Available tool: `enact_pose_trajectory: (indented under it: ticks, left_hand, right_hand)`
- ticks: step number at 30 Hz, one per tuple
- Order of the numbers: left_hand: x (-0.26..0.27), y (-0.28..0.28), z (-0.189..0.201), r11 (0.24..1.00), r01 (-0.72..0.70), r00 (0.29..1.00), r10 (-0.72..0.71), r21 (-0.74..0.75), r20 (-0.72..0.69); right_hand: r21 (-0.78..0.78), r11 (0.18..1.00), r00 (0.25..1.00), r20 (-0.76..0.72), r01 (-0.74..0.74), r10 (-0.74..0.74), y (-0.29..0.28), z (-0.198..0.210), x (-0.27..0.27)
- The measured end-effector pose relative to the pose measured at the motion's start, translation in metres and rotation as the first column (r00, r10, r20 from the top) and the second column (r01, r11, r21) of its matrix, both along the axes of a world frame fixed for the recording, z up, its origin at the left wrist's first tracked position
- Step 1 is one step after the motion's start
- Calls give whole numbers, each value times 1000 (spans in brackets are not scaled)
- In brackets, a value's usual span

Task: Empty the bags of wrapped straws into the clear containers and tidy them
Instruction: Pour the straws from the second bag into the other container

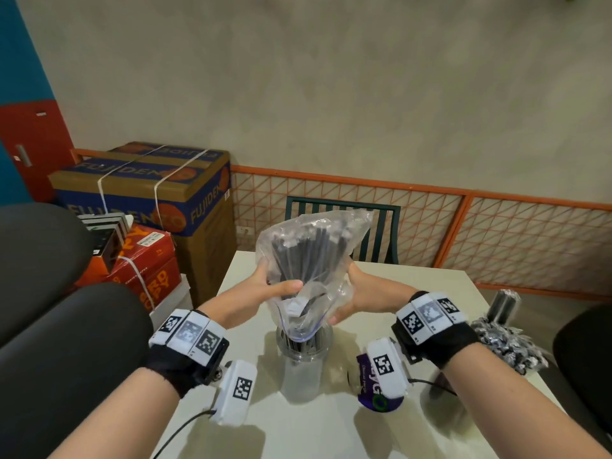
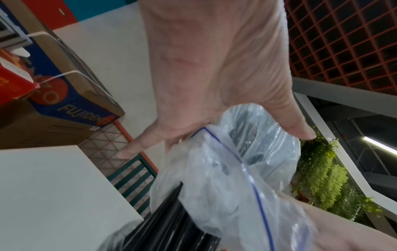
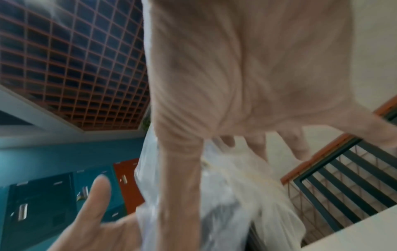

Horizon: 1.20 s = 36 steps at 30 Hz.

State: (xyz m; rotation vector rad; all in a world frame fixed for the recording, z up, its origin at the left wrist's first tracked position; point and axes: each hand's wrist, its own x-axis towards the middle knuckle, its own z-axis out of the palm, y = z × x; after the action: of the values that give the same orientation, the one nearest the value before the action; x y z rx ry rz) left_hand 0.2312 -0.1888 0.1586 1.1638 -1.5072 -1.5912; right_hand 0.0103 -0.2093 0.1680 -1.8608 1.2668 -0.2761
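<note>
A clear zip bag [image 1: 311,260] of black wrapped straws is held upside down over a clear round container [image 1: 303,362] on the white table [image 1: 381,432]. The bag's mouth, with its blue zip line [image 2: 234,156], sits at the container's top, where dark straws [image 2: 169,227] show. My left hand [image 1: 265,286] grips the bag's left side, thumb across the front. My right hand [image 1: 356,293] grips the right side. The right wrist view is blurred; the bag [image 3: 225,195] hangs below the palm.
A second container of straws [image 1: 503,306] and a heap of small wrapped items [image 1: 506,342] lie at the table's right. A purple packet [image 1: 374,389] lies under my right wrist. A green chair [image 1: 374,226] stands behind the table; stacked boxes [image 1: 149,200] are at the left.
</note>
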Motion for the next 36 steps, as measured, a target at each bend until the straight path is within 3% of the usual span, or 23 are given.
enact_pose_trajectory:
  ticks: [3,5,9,14,22,26,29,32,34,36]
  left_hand:
    - [6,3,5,998,-60,998,61,-29,31]
    - [7,5,8,995,-48,996,54,-87,68]
    - [6,8,21,975,-94,988,116,-200,102]
    - [6,14,26,960,-107,962,166,-258,219]
    - [-6,26,62,858,-222,953,292,-463,84]
    - [-16,37,91,804,-314,948,293,-504,-123]
    - [-35,51,100,787,-394,917,305,-474,-256]
    - [-48,62,102,806,-422,893,291,-415,-344]
    - [-48,67,102,793,-466,869,326,-393,-372]
    - [-47,73,97,790,-506,844,370,-346,-389]
  right_hand:
    - [103,995,992,-122,-4,16,5,6,-12]
    - [110,994,998,-70,5,2,10,11,-11]
    - [-5,987,968,199,160,-156,24,30,-8]
    - [-62,971,961,169,231,-218,37,32,-4]
    - [-176,879,803,515,443,-301,43,64,-5]
    - [-276,767,714,626,579,-314,54,86,-13]
    - [-397,714,761,580,576,-291,77,94,-16]
    - [-494,726,875,339,479,-347,103,84,-24]
    - [-524,687,863,280,504,-420,114,71,-40]
    - [-503,663,831,367,555,-417,121,63,-63]
